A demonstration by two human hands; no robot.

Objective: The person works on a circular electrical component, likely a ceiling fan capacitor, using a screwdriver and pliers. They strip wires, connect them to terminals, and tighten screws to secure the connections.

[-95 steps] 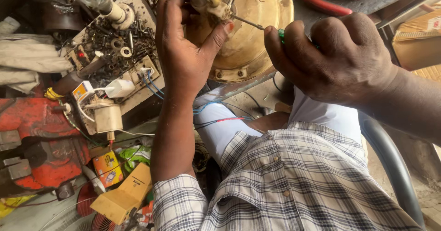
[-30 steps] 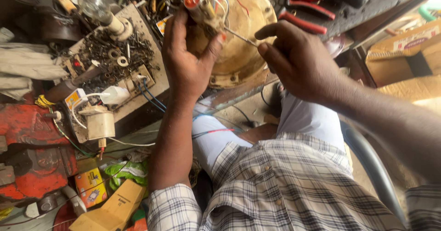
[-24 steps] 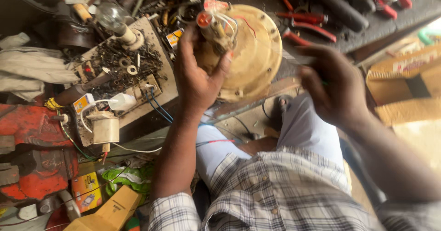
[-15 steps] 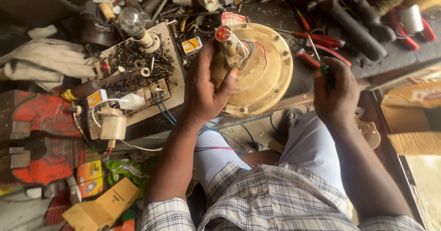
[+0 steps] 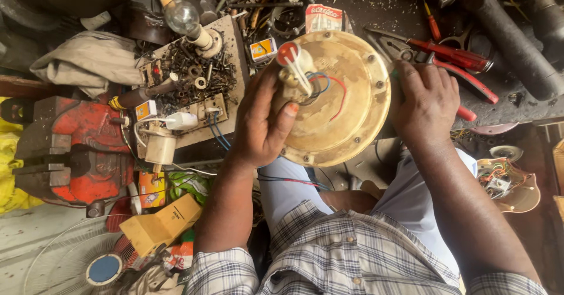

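At the centre of the frame a round, dull yellow motor housing (image 5: 343,104) lies on the cluttered table (image 5: 517,104), its flat face turned up and ringed with screws. Red, blue and white wires (image 5: 320,83) loop out of the stub at its middle. The left hand (image 5: 264,122) closes around that stub from the lower left, thumb laid across the housing face, so its grip is shut on the part. To the right, the right hand (image 5: 426,98) rests palm down at the housing's right edge, fingers curled over the jaws of red-handled pliers (image 5: 455,57) lying on the table; whether the fingers actually clamp a tool cannot be told, though a speck of green shows under the knuckles.

Toward the upper left sits a wooden board (image 5: 194,83) heaped with dark screws and nuts, with a clear light bulb (image 5: 182,16) in a socket at its top. A red vise (image 5: 70,151) stands at the left edge, a yellow box (image 5: 161,224) below it, and a fan grille (image 5: 76,260) in the lower left corner.
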